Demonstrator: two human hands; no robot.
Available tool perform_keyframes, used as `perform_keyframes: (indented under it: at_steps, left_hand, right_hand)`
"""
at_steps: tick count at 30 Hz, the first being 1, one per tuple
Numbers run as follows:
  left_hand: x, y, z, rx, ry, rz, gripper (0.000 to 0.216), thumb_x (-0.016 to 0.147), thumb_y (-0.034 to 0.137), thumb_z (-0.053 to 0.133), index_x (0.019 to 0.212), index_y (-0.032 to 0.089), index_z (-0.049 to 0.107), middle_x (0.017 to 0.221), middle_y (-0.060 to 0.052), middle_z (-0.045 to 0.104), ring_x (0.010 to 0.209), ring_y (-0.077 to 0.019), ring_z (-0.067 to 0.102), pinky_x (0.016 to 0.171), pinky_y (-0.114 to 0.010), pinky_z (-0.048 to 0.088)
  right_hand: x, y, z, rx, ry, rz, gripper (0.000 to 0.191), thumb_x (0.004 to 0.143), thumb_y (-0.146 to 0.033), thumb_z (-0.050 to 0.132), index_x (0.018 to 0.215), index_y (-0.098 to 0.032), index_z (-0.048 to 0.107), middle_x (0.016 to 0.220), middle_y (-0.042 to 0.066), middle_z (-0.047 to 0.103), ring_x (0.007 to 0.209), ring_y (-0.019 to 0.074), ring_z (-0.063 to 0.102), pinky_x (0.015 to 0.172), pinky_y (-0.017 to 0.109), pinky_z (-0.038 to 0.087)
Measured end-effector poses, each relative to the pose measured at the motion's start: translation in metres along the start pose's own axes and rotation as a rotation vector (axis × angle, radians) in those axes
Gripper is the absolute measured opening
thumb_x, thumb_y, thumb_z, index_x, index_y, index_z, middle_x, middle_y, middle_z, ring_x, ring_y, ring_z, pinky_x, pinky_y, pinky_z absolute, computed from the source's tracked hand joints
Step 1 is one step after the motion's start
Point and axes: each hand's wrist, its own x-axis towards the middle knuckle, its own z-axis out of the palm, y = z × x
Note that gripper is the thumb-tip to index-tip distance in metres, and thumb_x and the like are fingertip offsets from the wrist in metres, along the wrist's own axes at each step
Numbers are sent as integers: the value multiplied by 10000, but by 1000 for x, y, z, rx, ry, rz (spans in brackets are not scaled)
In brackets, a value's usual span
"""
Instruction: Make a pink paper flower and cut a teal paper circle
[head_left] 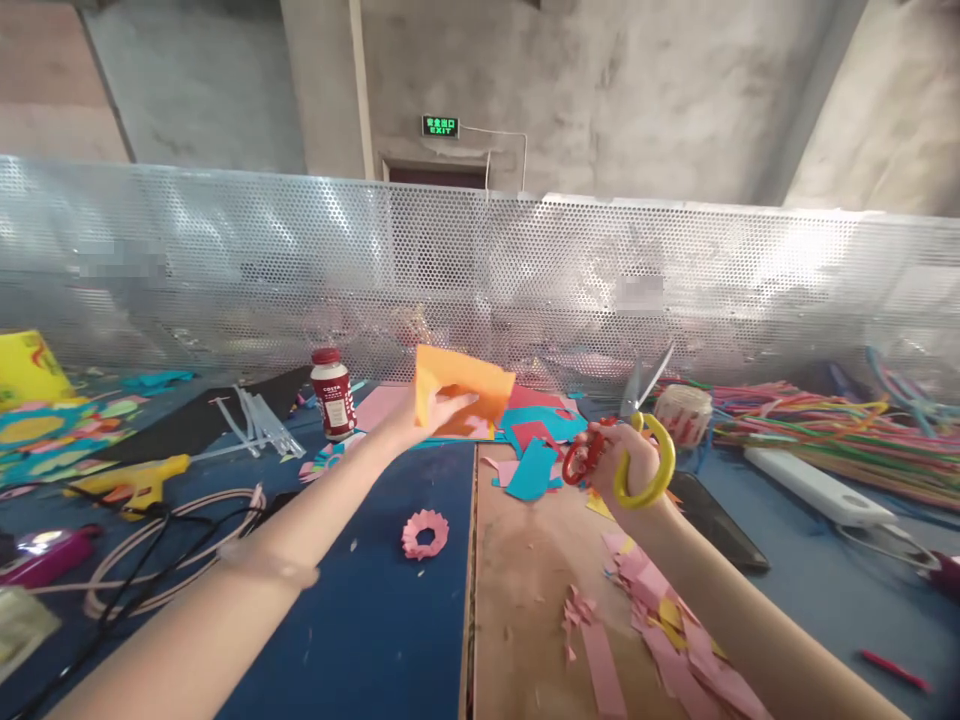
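My left hand [448, 408] is closed on a sheet of orange paper [463, 372], held up over the far part of the table. In my right hand [626, 450] is a pair of scissors [651, 385], blades spread and pointing up and away, with a yellow handle loop on the right. A red loop [577, 462] shows at the left side of that hand; I cannot tell whether it belongs to the same scissors. Blue and red paper pieces [534, 468] lie between the hands. Nearer me, a pink zigzag-edged paper ring [425, 535] rests on the blue tabletop.
A brown-and-white bottle [332, 395], glue sticks [262, 425], a yellow glue gun [135, 485] and coiled cable [172, 550] are on the left. Rightward are a dark phone-like slab [716, 520], a power strip [817, 487], pipe cleaners [817, 425] and pink scraps [652, 600]. A perforated metal screen [480, 270] stands behind.
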Motion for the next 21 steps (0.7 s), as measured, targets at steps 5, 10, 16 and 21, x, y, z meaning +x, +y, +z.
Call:
perform_keyframes:
  at_steps: [5,10,16,21]
  left_hand:
    - [25,-24,33,376,-209,106,138,730,261,609,823,179,669,980,-67,682,986,-199,597,871,-266,415]
    - [-8,-64,30,581,-236,70,71,615,213,690,580,174,641,686,-82,666,833,-267,613,774,-303,414]
    - [-46,-68,40,755,-514,178,348,429,360,818,737,245,705,799,-51,650,820,-255,578,765,-298,395]
    - [-54,-74,53,946,-580,318,71,575,223,736,620,231,681,773,-50,608,810,-227,569,755,-289,384]
  right_hand:
    - [4,3,-8,14,44,-139,132,644,-274,551,652,-218,431,562,-44,506,448,90,479,430,236,427]
    - [5,8,-10,46,66,-104,159,639,-279,575,642,-213,431,535,-48,513,407,93,470,389,233,411]
    - [-3,13,-5,45,80,-155,128,669,-278,554,644,-216,445,515,-51,497,398,104,462,367,239,405]
    - [-4,20,-9,-80,70,-260,112,710,-285,534,664,-220,455,545,-51,485,446,104,458,404,237,409]
